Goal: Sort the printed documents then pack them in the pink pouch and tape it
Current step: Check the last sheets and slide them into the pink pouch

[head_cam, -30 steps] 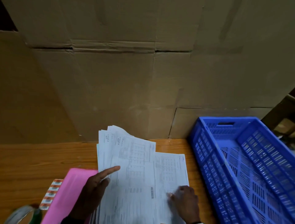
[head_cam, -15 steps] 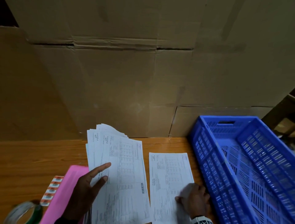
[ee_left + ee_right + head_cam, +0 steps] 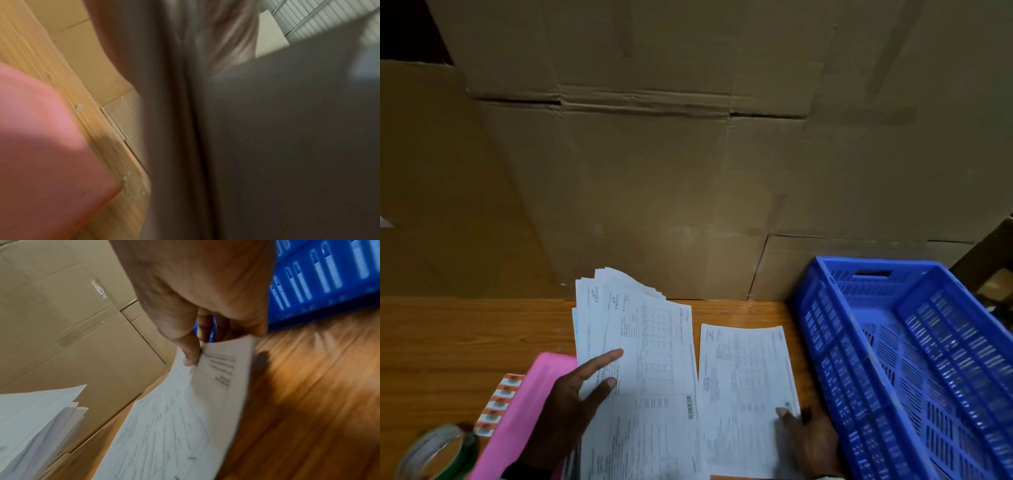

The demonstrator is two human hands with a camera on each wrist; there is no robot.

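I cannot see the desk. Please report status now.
Left hand holds document stack. Right hand pinches single sheet. Pink pouch unpacked. Nothing obstructs.

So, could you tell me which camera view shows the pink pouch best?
The head view: the pink pouch lies on the table's left with its outline clear, partly under the left hand. The left wrist view shows only a blurred pink corner; the right wrist view shows none of it.
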